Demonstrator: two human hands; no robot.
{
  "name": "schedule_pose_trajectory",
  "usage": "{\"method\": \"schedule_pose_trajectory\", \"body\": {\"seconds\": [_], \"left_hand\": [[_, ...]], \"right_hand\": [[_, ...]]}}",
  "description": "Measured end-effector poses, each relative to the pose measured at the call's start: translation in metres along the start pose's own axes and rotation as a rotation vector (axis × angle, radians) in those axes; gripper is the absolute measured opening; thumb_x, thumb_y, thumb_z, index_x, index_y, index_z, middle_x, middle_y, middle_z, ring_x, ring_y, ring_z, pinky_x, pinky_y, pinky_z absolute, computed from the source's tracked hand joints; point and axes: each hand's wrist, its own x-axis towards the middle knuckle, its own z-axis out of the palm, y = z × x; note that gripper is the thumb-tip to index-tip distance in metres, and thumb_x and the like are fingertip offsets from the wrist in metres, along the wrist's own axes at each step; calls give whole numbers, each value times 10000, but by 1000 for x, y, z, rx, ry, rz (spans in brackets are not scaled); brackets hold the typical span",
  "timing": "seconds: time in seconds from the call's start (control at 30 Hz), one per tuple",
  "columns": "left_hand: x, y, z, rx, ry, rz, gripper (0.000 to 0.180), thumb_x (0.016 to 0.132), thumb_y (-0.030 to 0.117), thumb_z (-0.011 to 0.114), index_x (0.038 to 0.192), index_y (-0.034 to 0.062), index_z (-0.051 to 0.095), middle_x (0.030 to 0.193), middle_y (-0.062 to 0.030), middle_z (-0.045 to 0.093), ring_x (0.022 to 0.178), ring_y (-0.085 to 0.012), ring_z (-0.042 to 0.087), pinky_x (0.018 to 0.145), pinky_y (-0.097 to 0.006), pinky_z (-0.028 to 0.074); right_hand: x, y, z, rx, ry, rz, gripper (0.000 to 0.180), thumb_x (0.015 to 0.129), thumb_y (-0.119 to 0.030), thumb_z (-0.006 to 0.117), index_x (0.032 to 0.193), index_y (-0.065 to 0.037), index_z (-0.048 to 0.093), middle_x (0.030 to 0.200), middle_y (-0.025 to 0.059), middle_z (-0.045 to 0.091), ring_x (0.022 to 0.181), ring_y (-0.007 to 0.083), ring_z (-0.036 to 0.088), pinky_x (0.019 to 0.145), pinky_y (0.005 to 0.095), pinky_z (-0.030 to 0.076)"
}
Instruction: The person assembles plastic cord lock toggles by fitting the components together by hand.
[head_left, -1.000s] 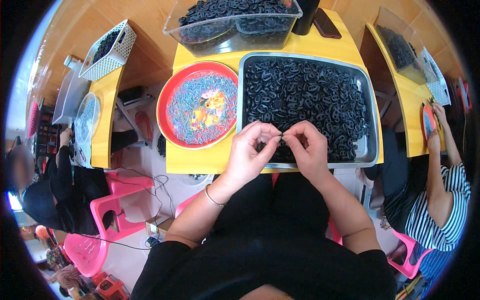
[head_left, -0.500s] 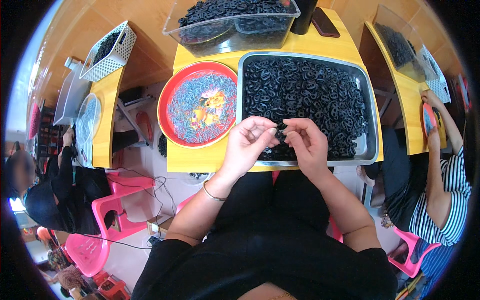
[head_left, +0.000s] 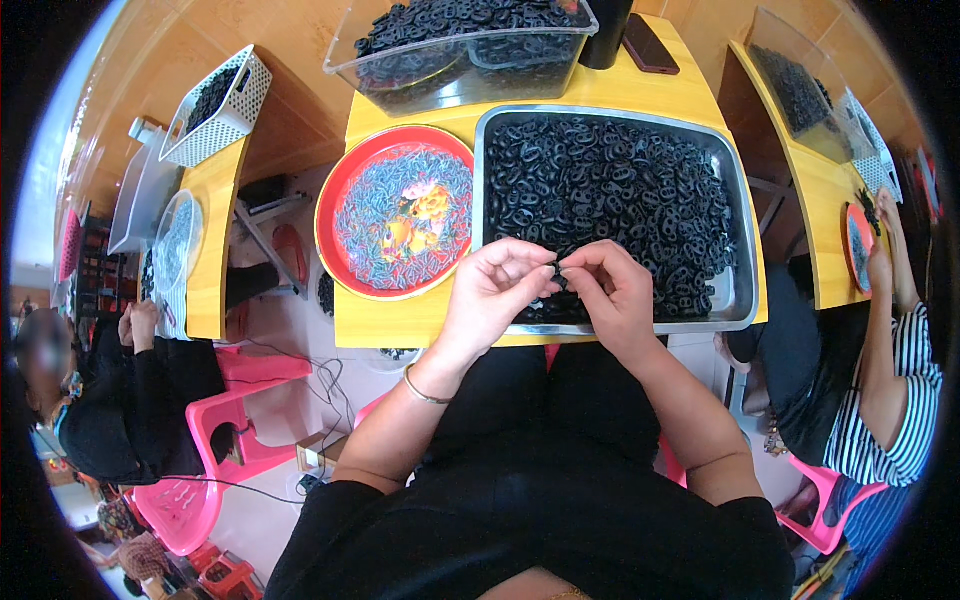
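Near the front edge of the worktop (head_left: 400,330), left hand (head_left: 497,297) and right hand (head_left: 614,300) are facing inward — both pinching a small black piece (head_left: 559,276).

The single head view is a wide fisheye, upright, looking steeply down from above the wearer's own black shirt (head_left: 530,490), which lies nearest along the lower edge. The fingers (head_left: 520,247) sit close by, near the middle, over the bench (head_left: 400,322). The wall (head_left: 305,80) is farther off at the top; straight edges bow toward the dark round rim.
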Motion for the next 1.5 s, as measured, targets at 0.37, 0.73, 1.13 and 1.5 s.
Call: {"method": "schedule_pose_trajectory", "body": {"seconds": [0.37, 0.73, 1.13, 1.5], "left_hand": [[-3, -2, 6, 369, 44, 299, 172, 758, -69, 597, 920, -13, 595, 831, -60, 603, 759, -123, 603, 644, -225, 496], [-2, -3, 6, 108, 39, 141, 127, 824, -48, 538, 947, -20, 553, 835, -66, 608, 770, -123, 619, 685, -220, 510], [0, -5, 3, 45, 27, 122, 137, 820, -60, 541, 950, -20, 545, 848, -67, 610, 789, -115, 611, 709, -226, 508], [0, -3, 5, 91, 2, 202, 136, 807, -83, 543, 929, -24, 551, 854, -58, 589, 801, -104, 599, 731, -220, 499]], "right_hand": [[1, 1, -1, -1, -36, 51, 38, 799, -32, 572, 805, 1, 553, 719, 48, 557, 590, 92, 543, 523, 217, 423], [1, 1, -2, 203, -64, 135, 118, 884, -84, 479, 936, -8, 553, 766, 14, 550, 654, 51, 502, 581, 180, 406], [0, 5, -2, 223, -73, 115, 110, 867, -79, 514, 948, -15, 552, 782, 7, 556, 656, 43, 502, 580, 169, 401], [0, 5, -3, 187, -33, 142, 53, 808, -38, 591, 846, -3, 584, 750, 9, 575, 656, 37, 523, 556, 171, 402]]}}
